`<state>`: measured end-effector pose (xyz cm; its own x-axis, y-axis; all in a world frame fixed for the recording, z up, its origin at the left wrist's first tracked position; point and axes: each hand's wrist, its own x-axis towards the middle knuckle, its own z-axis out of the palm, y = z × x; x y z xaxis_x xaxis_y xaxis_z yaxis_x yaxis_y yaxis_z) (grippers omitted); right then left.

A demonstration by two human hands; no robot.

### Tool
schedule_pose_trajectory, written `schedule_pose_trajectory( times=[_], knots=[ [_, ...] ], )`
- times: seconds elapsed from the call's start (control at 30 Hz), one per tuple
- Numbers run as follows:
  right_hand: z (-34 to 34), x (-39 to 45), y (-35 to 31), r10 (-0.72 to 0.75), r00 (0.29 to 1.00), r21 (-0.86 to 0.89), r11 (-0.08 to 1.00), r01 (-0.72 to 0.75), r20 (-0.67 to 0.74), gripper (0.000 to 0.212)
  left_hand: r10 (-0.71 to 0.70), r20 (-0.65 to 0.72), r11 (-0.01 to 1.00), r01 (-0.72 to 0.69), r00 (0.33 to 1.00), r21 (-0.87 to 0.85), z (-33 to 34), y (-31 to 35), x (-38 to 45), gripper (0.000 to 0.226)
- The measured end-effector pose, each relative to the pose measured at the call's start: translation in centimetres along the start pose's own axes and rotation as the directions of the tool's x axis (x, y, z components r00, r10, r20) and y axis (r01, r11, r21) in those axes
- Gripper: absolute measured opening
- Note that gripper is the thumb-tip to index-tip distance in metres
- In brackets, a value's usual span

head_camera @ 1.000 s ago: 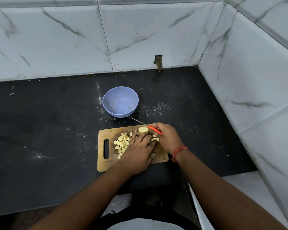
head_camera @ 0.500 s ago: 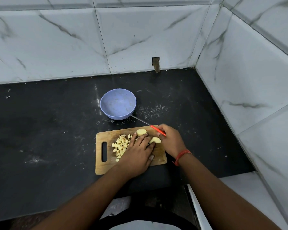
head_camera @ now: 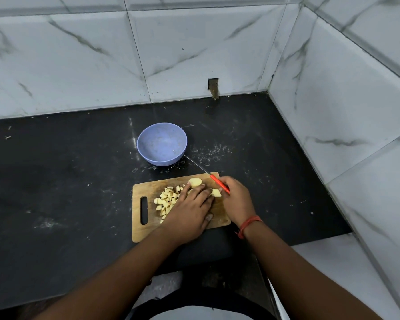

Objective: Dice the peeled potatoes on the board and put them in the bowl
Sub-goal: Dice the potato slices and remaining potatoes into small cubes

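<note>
Wooden board [head_camera: 146, 232] on dark worktop [head_camera: 56, 181], handle slot at left. Diced potato pile [head_camera: 166, 199] on board's left-centre. Left hand [head_camera: 189, 211] laid flat, fingers straight, pressing potato pieces just beyond its fingertips. Uncut slice [head_camera: 195, 182] near far edge; another piece [head_camera: 216, 192] between the two hands. Right hand [head_camera: 236, 199] gripping red-handled knife [head_camera: 218, 183], blade pointing away-left toward bowl [head_camera: 146, 137], empty, beyond board. Next cut likely falls on piece nearest right hand.

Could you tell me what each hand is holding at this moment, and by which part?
The right hand grips the thin-bladed knife by its red handle. The left hand lies on the potato pieces, fingers straight.
</note>
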<state>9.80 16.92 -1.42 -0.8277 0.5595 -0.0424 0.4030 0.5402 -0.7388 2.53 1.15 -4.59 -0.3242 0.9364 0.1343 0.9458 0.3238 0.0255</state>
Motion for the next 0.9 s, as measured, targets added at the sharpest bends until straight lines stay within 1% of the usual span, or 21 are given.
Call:
schedule_pose_trajectory(
  times=[0.1,0.2,0.27,0.33,0.4,0.53,0.6,0.8,0.9],
  knots=[
    [0.1,0.1,0.0,0.034,0.999,0.016,0.999,-0.033,-0.021,0.017,0.007,0.011,1.0,-0.007,1.0,-0.013,-0.1,0.0,0.1,0.059],
    [-0.6,-0.6,-0.5,0.132,0.986,0.133,0.984,-0.117,-0.102,0.014,-0.004,0.023,1.0,0.004,1.0,-0.027,-0.4,0.0,0.1,0.061],
    [-1.1,-1.7,-0.8,0.189,0.974,0.18,0.97,-0.166,-0.123,0.017,-0.008,0.037,1.0,0.009,0.999,-0.024,-0.5,0.0,0.1,0.062],
    [-1.5,-3.2,-1.1,0.221,0.971,0.192,0.961,-0.2,-0.091,0.023,0.004,0.037,1.0,-0.004,0.999,-0.008,-0.5,0.0,0.1,0.061],
    [-1.9,-4.9,-1.4,0.232,0.972,0.135,0.965,-0.225,-0.039,0.024,0.008,0.041,1.0,-0.008,0.999,-0.003,-0.5,0.0,0.2,0.061],
    [-1.9,-7.4,-1.4,0.21,0.974,-0.135,0.971,-0.198,0.083,0.011,0.019,0.049,1.0,-0.02,0.999,0.016,-0.6,-0.1,0.3,0.062],
    [-1.8,-7.9,-1.4,0.21,0.97,-0.218,0.959,-0.18,0.124,0.011,0.027,0.045,0.999,-0.028,0.999,0.022,-0.6,0.0,0.2,0.062],
    [-2.0,-8.3,-2.4,0.249,0.946,-0.376,0.913,-0.158,0.207,0.014,-0.003,0.051,1.0,0.003,0.999,-0.013,-0.2,0.0,-0.1,0.062],
    [-1.8,-8.6,-2.8,0.283,0.933,-0.408,0.896,-0.175,0.221,0.011,-0.017,0.062,1.0,0.018,0.998,-0.02,-0.2,0.0,-0.2,0.062]
  ],
)
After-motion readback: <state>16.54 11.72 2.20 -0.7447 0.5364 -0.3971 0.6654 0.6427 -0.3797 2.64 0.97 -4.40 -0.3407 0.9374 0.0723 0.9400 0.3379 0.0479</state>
